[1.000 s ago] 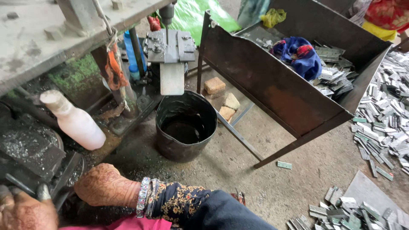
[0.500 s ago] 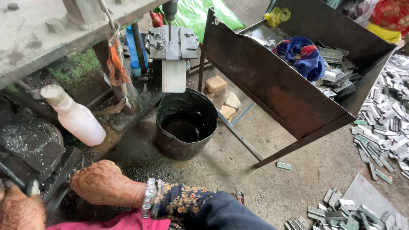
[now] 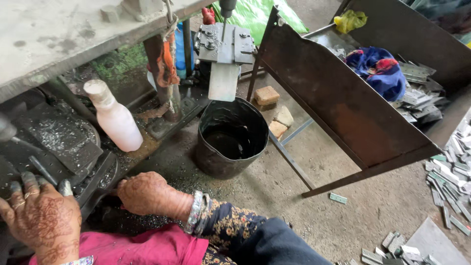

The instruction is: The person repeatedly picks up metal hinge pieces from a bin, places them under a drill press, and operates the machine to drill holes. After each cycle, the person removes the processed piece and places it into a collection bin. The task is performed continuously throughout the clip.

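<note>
Head view: the left hand (image 3: 41, 218) rests on the dark machine bed (image 3: 59, 142) at the lower left, fingers spread flat among metal shavings, holding nothing that shows. Just beside its fingertips lies one thin dark rod (image 3: 43, 170); whether they touch it I cannot tell. The right hand (image 3: 147, 194) lies knuckles up at the bed's lower edge, fingers curled under and hidden, so I cannot tell whether they grip anything.

The rod looks like stiff steel, light for its length and probably oily and slippery among the swarf; I would judge it best pinched near its middle, with care for sharp shavings.

One white plastic bottle (image 3: 114, 118) stands upright on the bed, well within the right hand's reach. One black bucket (image 3: 230, 137), holding dark liquid, stands on the floor below one drill-press plate (image 3: 223, 44). Three brick pieces (image 3: 274, 113) lie just behind the bucket. One rusty metal tray (image 3: 343, 108) on legs holds one blue cloth (image 3: 378, 68) and many small flat metal pieces, too many to count; more lie on the floor at right.
</note>
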